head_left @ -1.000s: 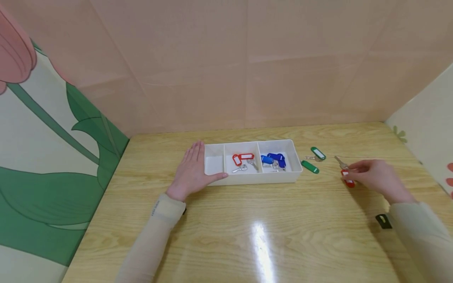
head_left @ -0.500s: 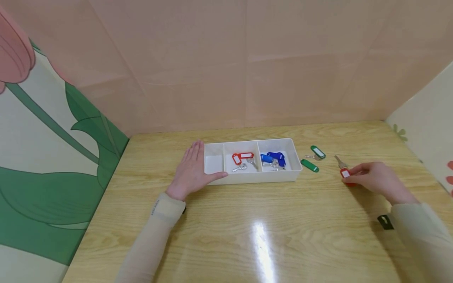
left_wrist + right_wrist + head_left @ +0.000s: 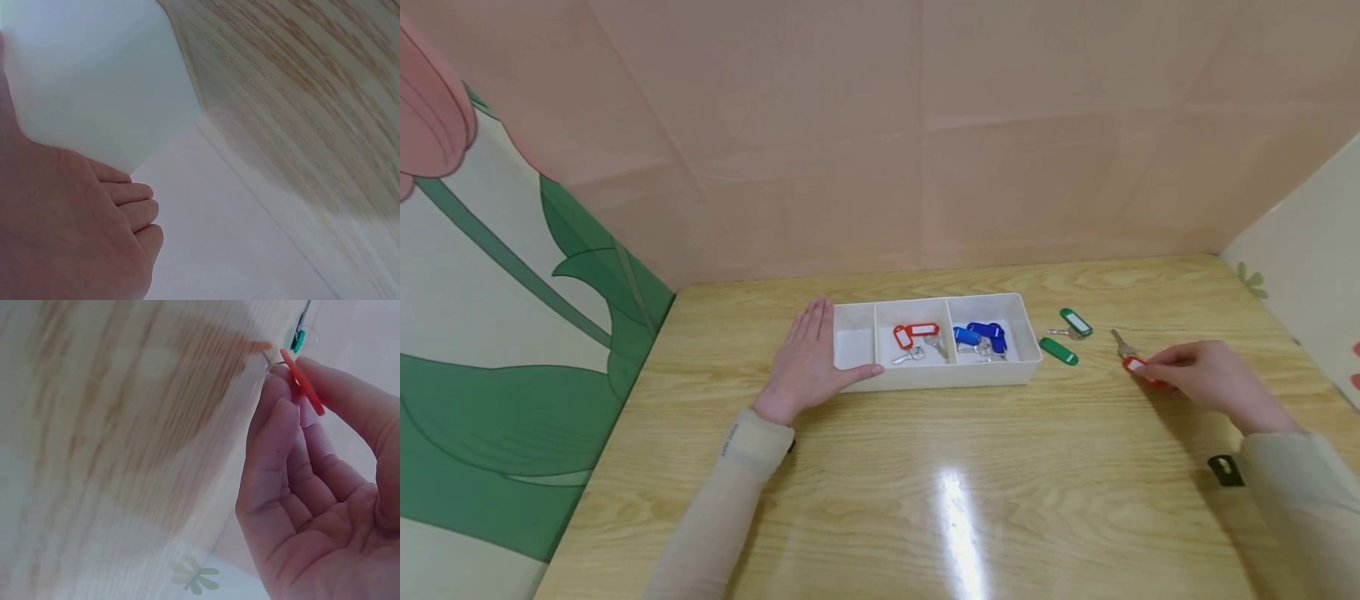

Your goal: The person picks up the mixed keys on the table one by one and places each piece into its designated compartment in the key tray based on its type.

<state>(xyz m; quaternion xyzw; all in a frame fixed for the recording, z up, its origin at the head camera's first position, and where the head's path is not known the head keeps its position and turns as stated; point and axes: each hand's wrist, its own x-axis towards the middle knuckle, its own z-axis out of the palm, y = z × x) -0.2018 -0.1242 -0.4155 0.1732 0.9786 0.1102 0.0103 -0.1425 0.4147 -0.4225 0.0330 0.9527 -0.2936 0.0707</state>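
Observation:
My left hand (image 3: 799,362) lies along the left end of a white divided box (image 3: 940,379), fingers straight, thumb extended over its front rim. In the left wrist view the fingers (image 3: 140,212) stand beside the box's pale wall (image 3: 112,81). Over on the right, my right hand (image 3: 1210,379) pinches a red key tag (image 3: 1136,365) between thumb and fingertips, low over the table. A metal key (image 3: 1122,342) points away from the tag toward the back. The right wrist view shows the red tag (image 3: 304,384) edge-on at the thumb tip.
Two red-tagged keys (image 3: 922,330) lie in the box's middle compartment, and several blue-tagged keys (image 3: 985,330) in its right one. Between box and right hand are a front green tag (image 3: 1058,351) and a back green tag (image 3: 1076,322), with a key (image 3: 1063,333) near them.
The red tag has turned slightly in my right fingers, which have shifted a little to the right. My left hand and the box keep their place.

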